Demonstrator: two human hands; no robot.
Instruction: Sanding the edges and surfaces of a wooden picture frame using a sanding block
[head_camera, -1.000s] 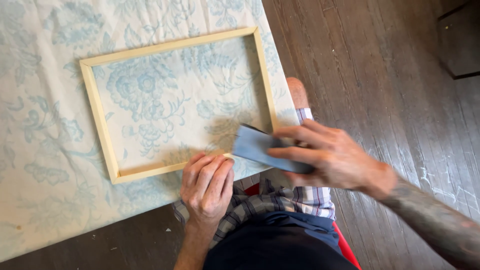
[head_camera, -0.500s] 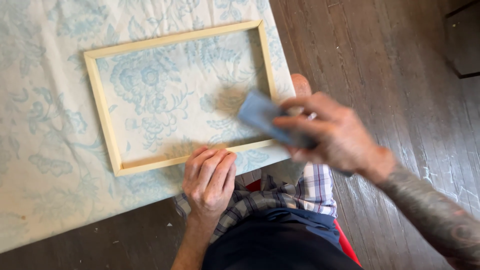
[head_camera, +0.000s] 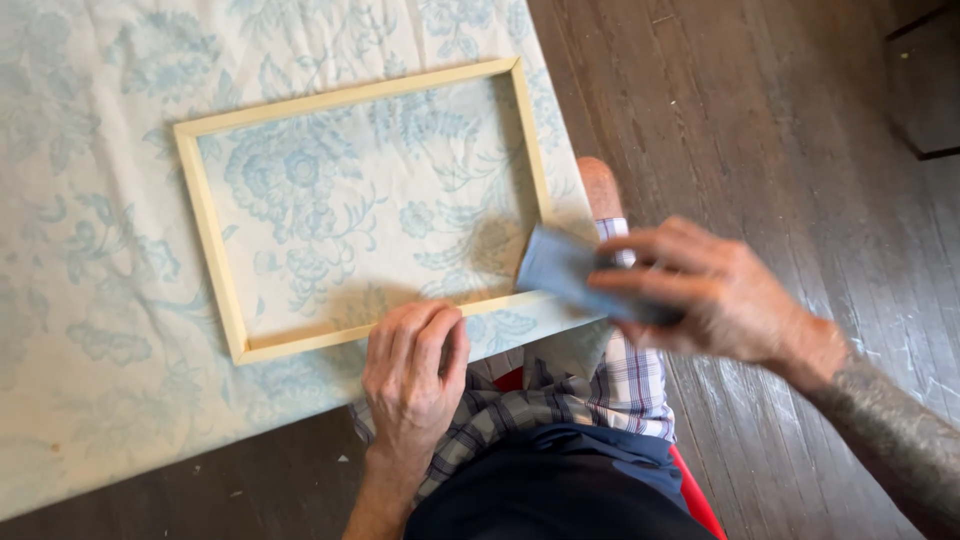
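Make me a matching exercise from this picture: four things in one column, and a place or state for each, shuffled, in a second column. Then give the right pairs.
1. wooden frame
2. left hand
3. right hand
4. blue-grey block

A. pressed flat on the near rail
B. lying flat on the flowered cloth
C. gripped at the frame's near right corner
D. holding the block over the table's edge

Pairs: 1-B, 2-A, 3-D, 4-C

A pale cloth with blue flowers covers the surface; dark wooden floor lies beside it
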